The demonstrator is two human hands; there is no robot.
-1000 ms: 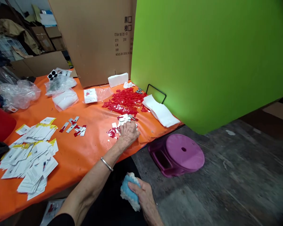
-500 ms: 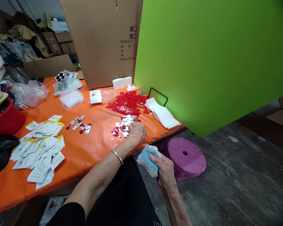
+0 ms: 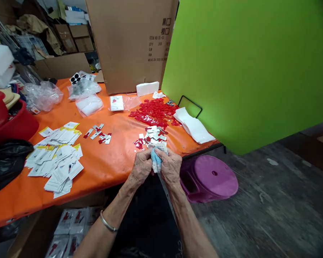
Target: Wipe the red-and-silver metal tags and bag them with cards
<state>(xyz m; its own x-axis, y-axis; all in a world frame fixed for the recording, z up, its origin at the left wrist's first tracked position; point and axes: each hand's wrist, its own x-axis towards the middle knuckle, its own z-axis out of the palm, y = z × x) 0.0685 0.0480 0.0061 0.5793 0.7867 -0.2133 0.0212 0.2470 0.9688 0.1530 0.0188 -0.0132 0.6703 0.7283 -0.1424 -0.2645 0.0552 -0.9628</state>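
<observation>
My left hand and my right hand meet at the front edge of the orange table. Both are closed on a blue and white cloth held between them. Just beyond the hands lies a small heap of silver and red pieces. Farther back spreads a larger pile of red pieces. A metal bangle sits on my left wrist.
White printed cards cover the table's left. A stack of white sheets lies at the right by the green board. Plastic bags, a cardboard box, a red basket. A purple stool stands on the floor.
My right hand has risen from beside my lap to the table edge with the cloth. My left hand left the silver pieces and closed on the cloth too.
</observation>
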